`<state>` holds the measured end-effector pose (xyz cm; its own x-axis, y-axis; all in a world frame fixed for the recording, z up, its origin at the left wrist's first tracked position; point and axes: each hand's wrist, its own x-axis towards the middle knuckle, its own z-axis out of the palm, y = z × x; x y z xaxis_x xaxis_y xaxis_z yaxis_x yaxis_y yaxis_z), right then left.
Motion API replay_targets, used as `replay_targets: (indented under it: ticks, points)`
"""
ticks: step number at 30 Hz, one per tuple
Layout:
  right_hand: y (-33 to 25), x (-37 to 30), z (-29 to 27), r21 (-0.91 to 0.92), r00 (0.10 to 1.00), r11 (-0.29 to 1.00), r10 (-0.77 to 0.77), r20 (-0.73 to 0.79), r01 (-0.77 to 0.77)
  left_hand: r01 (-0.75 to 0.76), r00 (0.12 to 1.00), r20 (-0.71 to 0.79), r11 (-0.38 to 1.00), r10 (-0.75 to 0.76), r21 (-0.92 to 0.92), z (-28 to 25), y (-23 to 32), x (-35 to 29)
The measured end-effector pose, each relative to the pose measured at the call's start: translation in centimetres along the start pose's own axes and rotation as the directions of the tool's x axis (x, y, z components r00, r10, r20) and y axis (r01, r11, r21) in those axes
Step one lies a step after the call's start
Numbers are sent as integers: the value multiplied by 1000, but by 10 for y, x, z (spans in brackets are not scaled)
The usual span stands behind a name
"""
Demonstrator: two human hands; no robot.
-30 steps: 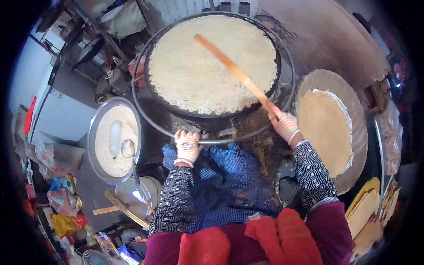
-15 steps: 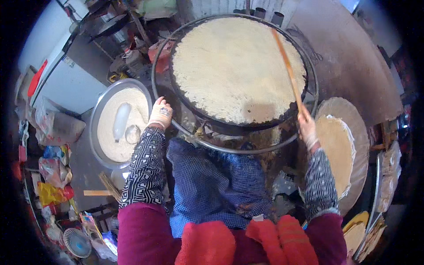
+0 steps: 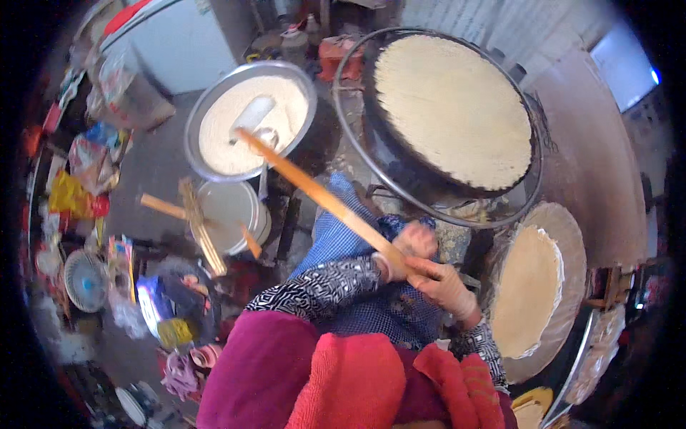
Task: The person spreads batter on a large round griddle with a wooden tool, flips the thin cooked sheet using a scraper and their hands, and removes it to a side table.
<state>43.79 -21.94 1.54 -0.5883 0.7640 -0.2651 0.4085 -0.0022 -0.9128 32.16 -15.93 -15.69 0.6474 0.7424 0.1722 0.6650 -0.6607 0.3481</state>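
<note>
The right hand (image 3: 450, 292) is closed around the near end of a wooden stick (image 3: 314, 189), which slants away to the far left, its tip showing over the near part of a metal basin (image 3: 191, 136) of pale meal (image 3: 218, 139); the left hand (image 3: 416, 242) is curled just beside that grip, blurred, and whether it holds anything I cannot tell; at the far right, inside a metal ring (image 3: 429, 213), the dark griddle (image 3: 393, 139) bears a pale sheet (image 3: 454, 111), so the spreading looks done or nearly so, with a ragged edge short of the rim; the sheet lies whole and unlifted, so taking it off seems left, though how cooked it is cannot be told; near right, a browner round (image 3: 529, 293) lies on a wider disc (image 3: 568, 239), seemingly finished
</note>
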Motion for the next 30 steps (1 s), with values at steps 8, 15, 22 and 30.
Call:
replay_targets:
  ticks: [8,15,22,30]
  points:
    - [-75,27,49,21,916,996,-87,392,85,307,948,121,947,-295,-98,-83,49,-106]
    - [-116,-14,6,517,790,851,-255,558,-90,81,983,183,861,14,-502,-110,20,-163]
    - [-111,-122,1,187,635,707,-699,330,681,-25,757,-57,-58,651,-998,-278,48,-170]
    - [-104,-195,-8,-46,497,680,-579,-647,732,-467,772,-476,-131,423,-874,-299,74,-106]
